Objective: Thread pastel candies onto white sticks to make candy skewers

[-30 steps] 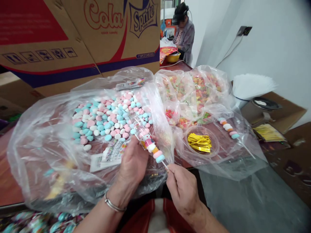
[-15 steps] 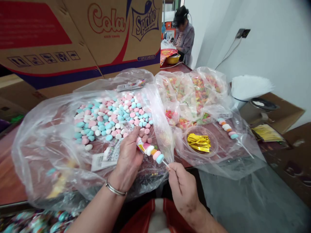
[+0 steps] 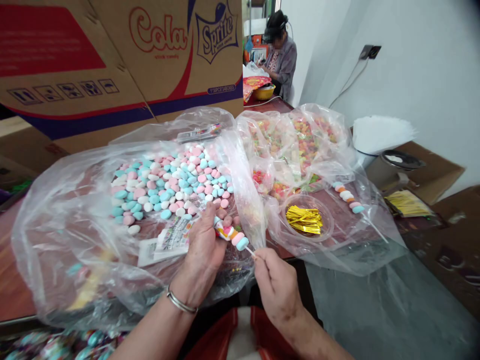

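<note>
My right hand (image 3: 276, 280) pinches the white stick of a marshmallow skewer (image 3: 238, 239). Pink, blue and orange pieces show at the stick end. A small printed plastic wrapper (image 3: 222, 227) covers the skewer's far part, and my left hand (image 3: 206, 247) is closed around that wrapper. Behind my left fingers lies a heap of pink, white and blue marshmallows (image 3: 161, 192) on clear plastic. A stack of printed wrappers (image 3: 170, 242) sits just left of my left hand. Another skewer (image 3: 348, 197) rests on plastic at the right.
A round clear tub (image 3: 330, 227) holds gold twist ties (image 3: 303, 220). Bags of colourful gummies (image 3: 300, 137) stand behind it. A big cardboard box (image 3: 123, 65) blocks the back left. Wrapped candies (image 3: 56, 345) lie at bottom left. A co-worker (image 3: 281, 55) sits farther back.
The skewer has slid deeper into the wrapper, so fewer pieces show outside it. My right hand has moved slightly left toward my left hand. The whole view has shifted a little.
</note>
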{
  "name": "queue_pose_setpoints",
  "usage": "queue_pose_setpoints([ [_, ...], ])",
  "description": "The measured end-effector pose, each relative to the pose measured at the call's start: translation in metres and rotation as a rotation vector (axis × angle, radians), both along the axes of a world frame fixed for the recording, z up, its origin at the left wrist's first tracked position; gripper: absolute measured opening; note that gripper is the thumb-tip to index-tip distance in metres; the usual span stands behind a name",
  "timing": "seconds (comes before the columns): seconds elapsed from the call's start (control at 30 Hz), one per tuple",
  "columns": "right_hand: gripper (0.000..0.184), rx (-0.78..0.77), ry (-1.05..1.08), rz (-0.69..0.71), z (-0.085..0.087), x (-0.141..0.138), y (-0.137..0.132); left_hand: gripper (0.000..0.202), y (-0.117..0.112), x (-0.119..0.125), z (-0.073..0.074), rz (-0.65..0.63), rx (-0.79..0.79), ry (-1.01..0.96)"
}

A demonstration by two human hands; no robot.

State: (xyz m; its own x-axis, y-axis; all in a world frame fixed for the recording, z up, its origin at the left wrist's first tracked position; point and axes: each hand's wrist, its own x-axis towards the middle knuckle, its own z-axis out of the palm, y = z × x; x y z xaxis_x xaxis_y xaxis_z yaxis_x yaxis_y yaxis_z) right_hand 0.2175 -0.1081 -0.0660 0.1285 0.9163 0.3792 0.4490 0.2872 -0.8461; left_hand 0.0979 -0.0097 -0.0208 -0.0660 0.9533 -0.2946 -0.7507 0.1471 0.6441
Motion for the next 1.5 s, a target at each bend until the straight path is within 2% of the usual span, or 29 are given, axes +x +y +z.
queue_pose_setpoints([
  [0.07, 0.023, -0.324, 0.432, 0.107, 0.005, -0.001, 0.002, 0.018, -0.002, 0.001, -0.004, -0.066, 0.015, -0.061],
  [0.13, 0.022, -0.525, 0.801, 0.168, 0.010, -0.005, 0.003, 0.014, -0.004, 0.001, -0.007, -0.103, 0.039, -0.101],
  [0.2, 0.020, -0.596, 1.043, 0.219, 0.013, -0.008, 0.004, 0.014, -0.006, 0.002, -0.007, -0.116, 0.064, -0.113],
  [0.27, 0.020, -0.604, 1.127, 0.255, 0.012, -0.009, 0.003, 0.017, -0.006, 0.001, -0.004, -0.104, 0.072, -0.086],
  [0.33, 0.020, -0.559, 0.995, 0.231, 0.009, -0.008, 0.001, 0.017, -0.004, -0.002, 0.002, -0.071, 0.045, -0.020],
  [0.4, 0.019, -0.447, 0.665, 0.183, 0.004, -0.004, -0.001, 0.013, -0.001, -0.007, 0.011, -0.042, -0.004, 0.053],
  [0.5, 0.018, -0.143, 0.134, 0.114, -0.001, 0.002, -0.003, 0.012, 0.004, -0.015, 0.022, -0.020, -0.045, 0.091],
  [0.6, 0.019, 0.173, -0.222, -0.005, 0.000, 0.003, -0.002, 0.017, 0.009, -0.019, 0.026, 0.060, -0.096, 0.131],
  [0.7, 0.020, 0.319, -0.417, -0.067, 0.004, -0.001, 0.000, 0.018, 0.009, -0.019, 0.024, 0.116, -0.117, 0.177],
  [0.87, 0.019, 0.349, -0.475, -0.078, 0.006, -0.008, -0.002, 0.024, 0.006, -0.015, 0.023, 0.120, -0.095, 0.138],
  [0.97, 0.019, 0.247, -0.337, -0.018, 0.006, -0.006, -0.004, 0.029, 0.008, -0.015, 0.024, 0.140, -0.114, 0.080],
  [1.1, 0.022, -0.106, 0.035, 0.181, 0.007, -0.004, -0.007, 0.028, 0.012, -0.016, 0.022, 0.144, -0.116, -0.011],
  [1.23, 0.026, -0.390, 0.431, 0.262, 0.007, -0.008, -0.009, 0.026, 0.011, -0.016, 0.019, 0.137, -0.112, -0.038],
  [1.37, 0.025, -0.532, 0.837, 0.276, 0.009, -0.016, -0.008, 0.025, 0.006, -0.014, 0.020, 0.115, -0.064, -0.039],
  [1.5, 0.023, -0.634, 1.068, 0.288, 0.011, -0.021, -0.004, 0.023, 0.004, -0.012, 0.022, 0.129, -0.023, 0.003],
])
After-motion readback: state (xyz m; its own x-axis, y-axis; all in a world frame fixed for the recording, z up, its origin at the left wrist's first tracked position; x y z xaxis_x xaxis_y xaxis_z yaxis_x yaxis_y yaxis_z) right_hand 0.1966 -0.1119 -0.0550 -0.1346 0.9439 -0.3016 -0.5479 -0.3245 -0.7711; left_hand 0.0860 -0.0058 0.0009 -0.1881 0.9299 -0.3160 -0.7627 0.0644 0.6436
